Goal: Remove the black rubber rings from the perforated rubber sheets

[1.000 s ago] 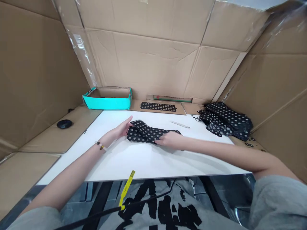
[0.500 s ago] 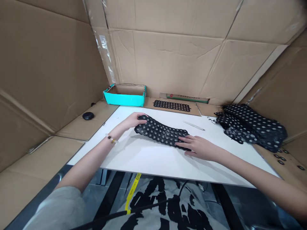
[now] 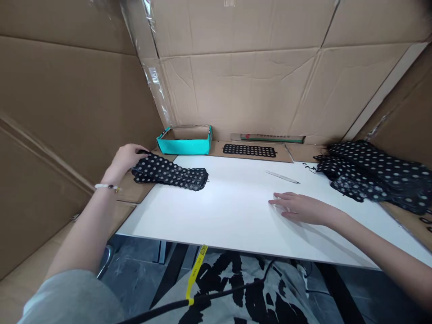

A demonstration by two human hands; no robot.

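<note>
A black strip with grey-white dots (image 3: 172, 173), limp like foam or rubber sheet, trails over the left edge of the white board. Its far left end is pinched by my left hand (image 3: 126, 158), which wears a beaded bracelet. My right hand (image 3: 299, 208) rests on the white board (image 3: 232, 216) with its fingers stretched out and nothing in them. Just beyond that hand lies a slim white pen-like tool (image 3: 282, 177) with a dark tip.
A heap of dotted black sheets (image 3: 381, 173) lies at the right. Against the back stand a turquoise open box (image 3: 185, 145) and a flat black panel with rows of holes (image 3: 249, 150). Cardboard walls (image 3: 253, 90) enclose the board on three sides.
My left hand has carried the dotted strip leftward, off the middle of the board. My right hand has let go of it and shifted slightly right.
</note>
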